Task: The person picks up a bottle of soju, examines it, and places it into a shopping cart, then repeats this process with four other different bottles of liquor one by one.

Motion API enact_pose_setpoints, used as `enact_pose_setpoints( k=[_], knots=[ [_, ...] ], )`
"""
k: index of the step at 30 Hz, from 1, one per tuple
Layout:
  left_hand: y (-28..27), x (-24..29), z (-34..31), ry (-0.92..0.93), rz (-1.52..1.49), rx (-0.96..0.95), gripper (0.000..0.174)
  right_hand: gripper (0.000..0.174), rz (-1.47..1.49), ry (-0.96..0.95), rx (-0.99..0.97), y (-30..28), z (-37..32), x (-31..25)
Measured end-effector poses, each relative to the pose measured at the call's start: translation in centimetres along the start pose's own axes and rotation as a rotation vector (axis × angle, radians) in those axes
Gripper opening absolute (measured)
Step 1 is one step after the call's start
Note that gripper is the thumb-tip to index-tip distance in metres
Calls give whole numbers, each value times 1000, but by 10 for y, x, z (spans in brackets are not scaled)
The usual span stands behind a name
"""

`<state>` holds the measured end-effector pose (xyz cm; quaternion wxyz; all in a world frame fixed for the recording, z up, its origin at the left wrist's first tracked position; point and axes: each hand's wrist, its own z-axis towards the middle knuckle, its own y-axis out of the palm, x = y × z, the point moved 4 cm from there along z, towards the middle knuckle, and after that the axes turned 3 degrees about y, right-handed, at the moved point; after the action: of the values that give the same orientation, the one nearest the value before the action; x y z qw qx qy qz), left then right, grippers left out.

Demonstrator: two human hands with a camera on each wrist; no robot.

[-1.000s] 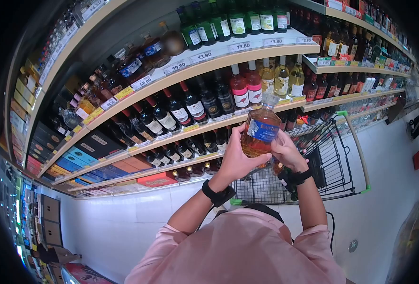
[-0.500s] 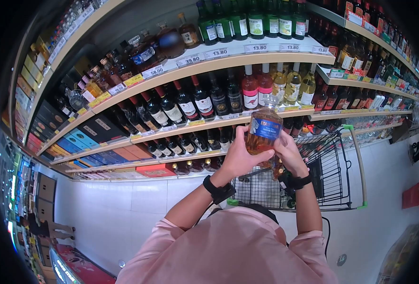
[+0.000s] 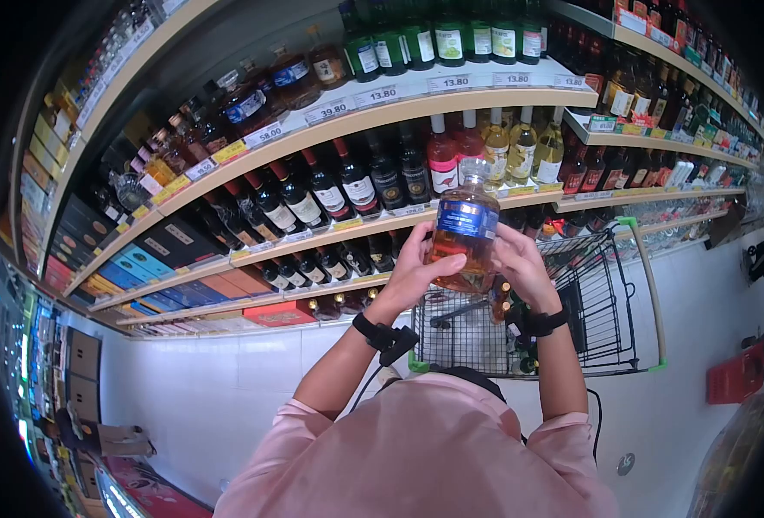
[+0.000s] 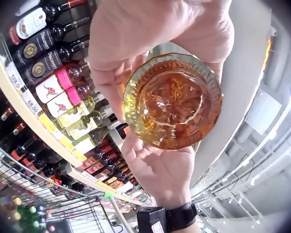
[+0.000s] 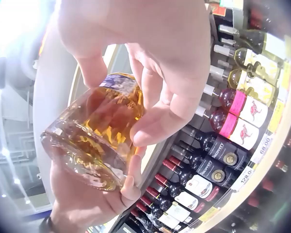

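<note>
A glass liquor bottle with amber liquid, a blue label and a clear stopper is held up between both hands, its neck leaning slightly away. The left hand grips its lower left side, thumb across the front. On the other side, the right hand holds the bottle with thumb and fingers. From below, the left wrist view shows the round ridged base of the bottle. The right wrist view has the right hand's curled fingers against the glass near the blue label.
A wire shopping cart with several bottles stands below the hands. Ahead run long shelves of wine, with green bottles above. A red basket is on the floor at right. Another person stands at far left.
The bottle has turned in the hands, so another side of its blue label, with smaller print, faces the head camera. Both hands and the bottle sit slightly lower and further left in view.
</note>
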<state>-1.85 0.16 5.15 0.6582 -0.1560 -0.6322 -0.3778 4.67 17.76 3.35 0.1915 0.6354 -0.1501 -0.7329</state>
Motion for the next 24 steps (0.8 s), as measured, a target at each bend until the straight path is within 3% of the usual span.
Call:
enact_pose_setpoints(
  k=[4,7,10,15,17,20,24],
  knots=[
    [1,-5,2,-10,-286,-137,62,60,-65,-87,-22,-3,4,-4],
    [7,-21,-7,-199,-603,-160,76,61,-87,-131,-55,7,9,-4],
    [15,-30,-10,-303,-948,-358,91,66,-74,-88,-68,9,7,-3],
    [14,-32,-10,-345,-1119,-438,96,63,-91,-55,-85,22,2,-18],
    [13,-31,-9,-330,-1115,-462,95,61,-140,-107,-59,20,4,-17],
    [6,-30,-7,-237,-820,-236,90,58,-136,-84,-5,12,4,-16],
    [4,0,2,-85,-252,-155,66,56,-185,-37,37,8,-1,-22]
  ],
)
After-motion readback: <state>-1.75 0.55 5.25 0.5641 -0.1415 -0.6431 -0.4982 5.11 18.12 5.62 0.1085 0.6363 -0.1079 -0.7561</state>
